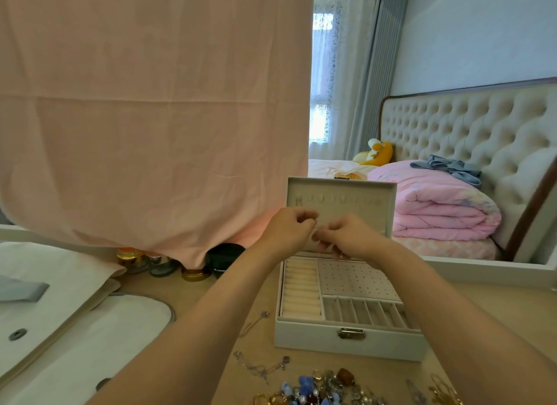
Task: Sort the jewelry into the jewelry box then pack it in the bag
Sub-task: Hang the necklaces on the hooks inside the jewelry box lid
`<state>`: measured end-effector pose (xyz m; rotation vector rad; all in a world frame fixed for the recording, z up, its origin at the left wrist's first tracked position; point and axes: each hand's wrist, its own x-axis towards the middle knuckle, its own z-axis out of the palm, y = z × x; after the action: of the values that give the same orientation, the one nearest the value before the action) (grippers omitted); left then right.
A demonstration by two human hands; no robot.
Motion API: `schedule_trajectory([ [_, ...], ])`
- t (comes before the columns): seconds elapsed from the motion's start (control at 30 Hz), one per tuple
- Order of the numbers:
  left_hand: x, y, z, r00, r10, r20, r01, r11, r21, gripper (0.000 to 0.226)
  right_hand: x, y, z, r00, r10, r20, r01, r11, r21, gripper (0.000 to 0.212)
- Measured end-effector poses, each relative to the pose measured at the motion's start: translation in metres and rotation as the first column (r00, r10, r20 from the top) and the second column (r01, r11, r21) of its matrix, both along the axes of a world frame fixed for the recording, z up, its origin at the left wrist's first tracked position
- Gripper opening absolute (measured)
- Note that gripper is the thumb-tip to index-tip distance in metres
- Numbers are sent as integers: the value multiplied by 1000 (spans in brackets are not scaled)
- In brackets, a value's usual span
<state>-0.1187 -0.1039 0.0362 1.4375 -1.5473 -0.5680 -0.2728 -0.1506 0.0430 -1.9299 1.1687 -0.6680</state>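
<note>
In front of the raised lid (340, 193) of the jewelry box (316, 341), left hand (286, 232) and right hand (349, 237) nearly meet, fingers curled. Whether they pinch anything I cannot tell. Just before the box lies loose jewelry (325, 389) — the bag (60, 299) well to the left.

Bare left forearm (196, 329) and right forearm (452, 314) reach forward, converging. The left hand (284, 231) and right hand (349, 237) are raised close together, fingers curled, fingertips nearly touching; any pinched item indiscernible.

No text, label, brand, number or sign can be read on anything in view
</note>
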Motion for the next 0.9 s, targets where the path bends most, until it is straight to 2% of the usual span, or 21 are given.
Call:
schedule_trajectory([
  [0.1,-1,-3,-9,956,-2,292,2,1000,0,42,-4,-11,10,998,-60,7,60,991,-119,14],
  [0.2,-5,-10,-21,833,-13,553,15,1000,1,44,-4,-20,22,997,-80,-19,73,962,-263,16],
  [0.27,-5,-12,-29,756,13,654,-11,1000,-8,43,-4,-30,26,995,-97,-4,90,939,-333,19],
  [0.4,-5,-15,-38,678,53,733,-26,998,-49,46,0,-42,31,996,-90,-3,82,919,-386,20],
  [0.57,-9,-21,-37,626,112,772,-62,994,-94,32,10,-46,29,998,-66,-20,53,915,-400,23],
  [0.7,-9,-26,-30,549,138,824,-85,990,-109,40,14,-53,19,997,-67,-25,53,927,-372,24],
  [0.9,-2,-27,-24,502,137,854,-45,990,-132,44,20,-51,5,994,-52,-98,16,942,-335,23],
])
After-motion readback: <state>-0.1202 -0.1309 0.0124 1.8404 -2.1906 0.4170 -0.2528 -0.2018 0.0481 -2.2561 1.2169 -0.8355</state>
